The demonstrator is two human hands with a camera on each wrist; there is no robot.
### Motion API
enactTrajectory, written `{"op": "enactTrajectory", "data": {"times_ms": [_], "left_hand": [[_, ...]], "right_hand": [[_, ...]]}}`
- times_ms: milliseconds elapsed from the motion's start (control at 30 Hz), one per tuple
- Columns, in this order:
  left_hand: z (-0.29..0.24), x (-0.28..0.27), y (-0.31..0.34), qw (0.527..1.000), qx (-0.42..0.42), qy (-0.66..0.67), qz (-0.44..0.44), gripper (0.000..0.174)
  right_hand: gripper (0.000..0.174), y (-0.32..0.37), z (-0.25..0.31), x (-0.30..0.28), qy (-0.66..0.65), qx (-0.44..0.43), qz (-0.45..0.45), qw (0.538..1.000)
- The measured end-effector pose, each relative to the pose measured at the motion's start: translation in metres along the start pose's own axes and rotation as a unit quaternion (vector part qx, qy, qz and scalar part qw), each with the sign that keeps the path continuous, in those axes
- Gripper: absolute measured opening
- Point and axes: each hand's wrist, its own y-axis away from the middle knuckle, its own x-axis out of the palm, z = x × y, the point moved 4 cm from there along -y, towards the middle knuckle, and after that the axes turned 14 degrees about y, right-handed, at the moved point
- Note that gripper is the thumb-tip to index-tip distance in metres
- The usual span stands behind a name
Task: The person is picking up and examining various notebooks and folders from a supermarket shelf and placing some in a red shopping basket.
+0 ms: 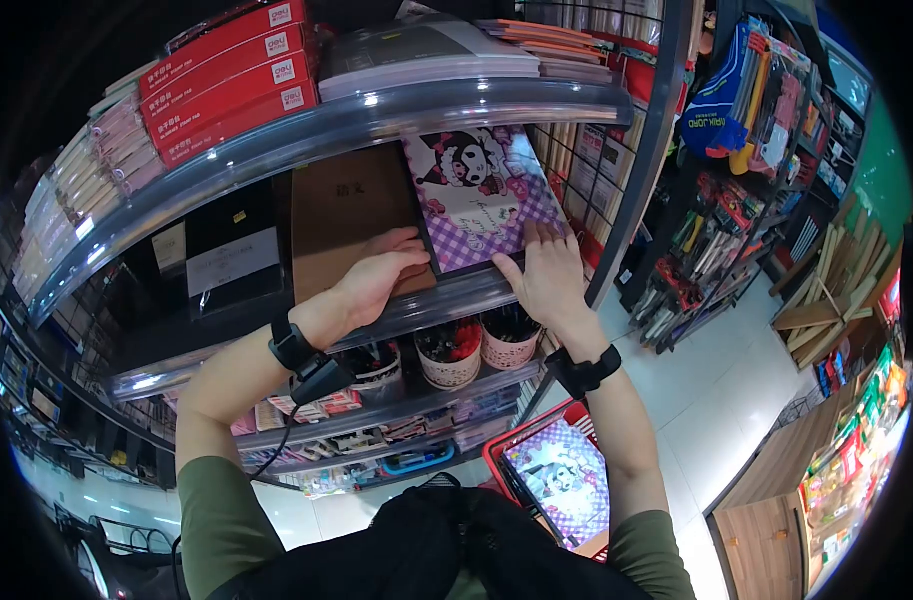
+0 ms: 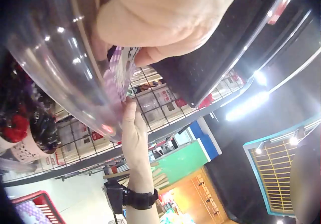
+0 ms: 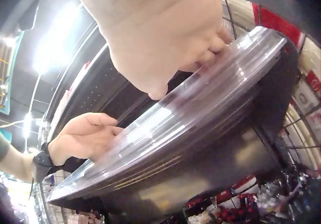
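Note:
A purple checked notebook with a cartoon character point(image 1: 466, 165) lies on the shelf, behind its clear plastic lip point(image 1: 426, 305). My right hand point(image 1: 554, 280) touches its lower right corner, thumb spread from the extended fingers. To its left is a brown book point(image 1: 341, 220), its lower right part covered by my left hand point(image 1: 381, 275). The left fingertips point right, close to the notebook's left edge. In the left wrist view, part of the notebook point(image 2: 116, 76) shows under the left hand point(image 2: 165, 18). The right wrist view has the right fingers partly behind the lip.
A red basket point(image 1: 494, 452) below holds a similar purple notebook point(image 1: 566, 480). Pink pots point(image 1: 449, 372) of pens stand on the lower shelf. Red stamp pad boxes point(image 1: 226, 85) are stacked on the upper shelf. A wire grid and post point(image 1: 641, 160) close the shelf's right side.

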Motion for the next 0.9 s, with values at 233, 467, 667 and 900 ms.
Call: {"op": "enactTrajectory", "data": {"times_ms": [233,467,667,900], "left_hand": [[-0.001,0.017,-0.003,0.998,-0.043,0.051,-0.008,0.032],[-0.009,0.031,0.006,0.992,-0.036,0.118,-0.037,0.02],[-0.005,0.046,0.053,0.99,0.023,0.142,-0.004,0.028],[0.05,0.058,0.095,0.991,-0.099,0.069,0.064,0.02]], "right_hand": [[0.07,0.003,0.008,-0.003,-0.021,-0.001,-0.002,1.0],[0.038,0.021,0.004,-0.044,-0.236,0.02,-0.114,0.965],[0.029,0.063,0.014,-0.017,-0.625,0.167,0.105,0.755],[0.025,0.101,0.028,-0.02,-0.814,0.281,0.134,0.491]]}}
